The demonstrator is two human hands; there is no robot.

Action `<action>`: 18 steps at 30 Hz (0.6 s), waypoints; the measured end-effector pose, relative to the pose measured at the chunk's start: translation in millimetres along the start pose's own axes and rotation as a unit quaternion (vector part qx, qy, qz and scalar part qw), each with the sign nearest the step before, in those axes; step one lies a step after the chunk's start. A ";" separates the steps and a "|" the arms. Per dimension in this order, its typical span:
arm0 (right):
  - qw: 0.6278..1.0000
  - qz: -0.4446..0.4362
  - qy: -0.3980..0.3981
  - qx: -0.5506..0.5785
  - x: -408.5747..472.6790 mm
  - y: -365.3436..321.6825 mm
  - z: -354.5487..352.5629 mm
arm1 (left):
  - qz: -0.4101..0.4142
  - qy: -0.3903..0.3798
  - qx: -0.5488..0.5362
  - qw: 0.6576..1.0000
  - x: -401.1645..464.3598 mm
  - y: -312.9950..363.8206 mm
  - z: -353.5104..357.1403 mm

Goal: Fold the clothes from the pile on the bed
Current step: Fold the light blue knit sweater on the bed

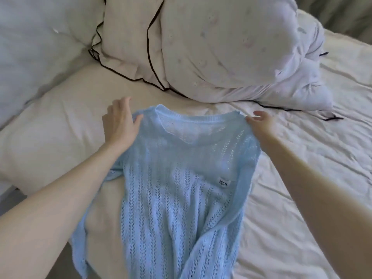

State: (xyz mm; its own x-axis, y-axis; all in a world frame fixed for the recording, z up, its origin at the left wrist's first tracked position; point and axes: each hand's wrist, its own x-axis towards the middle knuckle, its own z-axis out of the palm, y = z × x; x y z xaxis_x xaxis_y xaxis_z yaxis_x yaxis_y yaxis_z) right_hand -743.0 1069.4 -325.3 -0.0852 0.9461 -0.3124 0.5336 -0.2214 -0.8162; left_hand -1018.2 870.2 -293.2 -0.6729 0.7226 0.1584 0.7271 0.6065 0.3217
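Sweater [175, 178]: pale blue open-knit, lying front-up on the bed [302, 178], neckline at the far end between the two hands, body running back toward the person.
Bed: wrinkled cream sheet under both hands; rumpled duvet [231, 53] with dark piping well beyond them.
Pillow [50, 133]: cream, just outside the left hand.
Left hand [118, 123]: flat on the left shoulder of the sweater, fingers straight, thumb lying on the knit; this grip presses and encloses nothing.
Right hand [261, 123]: at the right shoulder corner, fingertips pinching the knit edge; the grip is narrow and closed on fabric.
Sleeves: one loose below the left forearm, one folded in under the right forearm.
Label [223, 181]: small white tag on the chest, nearer the right hand.
Handling: likely light, limp and stretchy; the holes could snag fingers. Best held at shoulder seams or hem, smoothed flat rather than tugged.
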 end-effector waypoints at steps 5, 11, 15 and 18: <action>0.984 -0.043 0.002 -0.173 -72.1 89.9 21.9 | -0.034 -0.103 -0.054 0.993 -93.7 -26.4 53.3; 0.968 0.141 -0.096 -0.184 -226.2 181.1 42.5 | -0.248 -0.140 -0.142 0.948 -254.6 -74.4 75.1; 0.950 0.174 -0.145 -0.215 -272.1 188.8 63.3 | -0.360 -0.156 -0.222 0.893 -301.9 -94.9 77.5; 0.938 0.182 -0.142 -0.259 -275.2 184.3 75.8 | -0.422 -0.225 -0.263 0.838 -326.0 -98.0 74.3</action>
State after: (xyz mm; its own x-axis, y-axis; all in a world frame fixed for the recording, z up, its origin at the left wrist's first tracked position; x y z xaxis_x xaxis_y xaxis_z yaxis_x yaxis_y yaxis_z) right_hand -685.0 750.3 -426.7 0.0003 0.7135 -0.7006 0.9013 -0.3037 -0.3089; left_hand -860.0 599.8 -445.7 -0.7121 0.2331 -0.6622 -0.2220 0.8202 0.5273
